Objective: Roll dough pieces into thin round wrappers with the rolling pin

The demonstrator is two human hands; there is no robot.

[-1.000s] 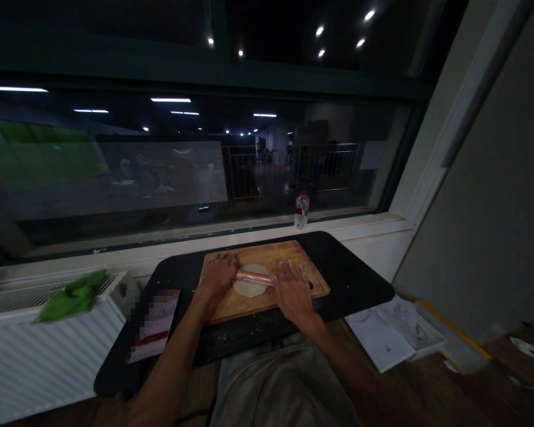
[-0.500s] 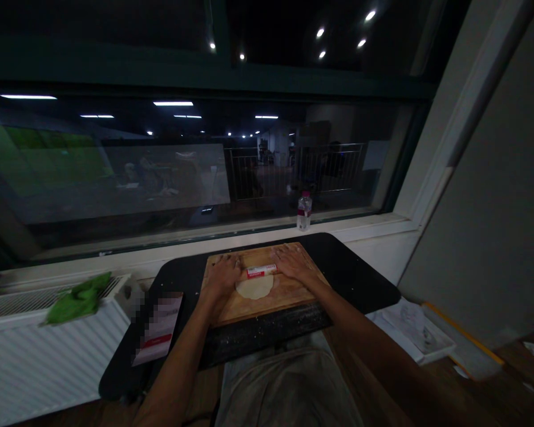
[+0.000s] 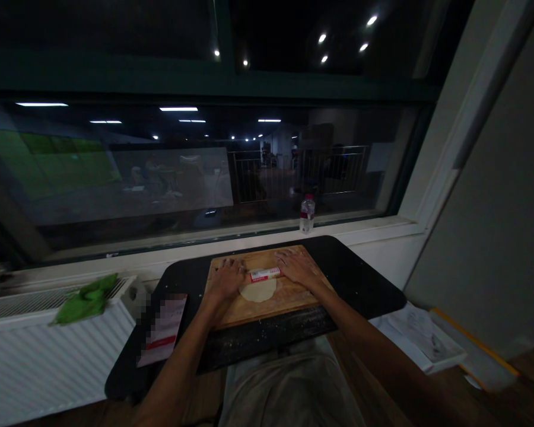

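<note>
A wooden cutting board lies on a black table. On it sits a flat round of pale dough. A rolling pin with a red and white label lies across the dough's far edge. My left hand lies flat with fingers stretched out on the pin's left end. My right hand presses flat on its right end, fingers extended.
A small water bottle stands on the window sill behind the board. A white and red packet lies at the table's left. A green cloth rests on the radiator. White papers sit low at the right.
Both hands have pushed the rolling pin away from me, from the middle of the dough to its far edge. The view has shifted slightly.
</note>
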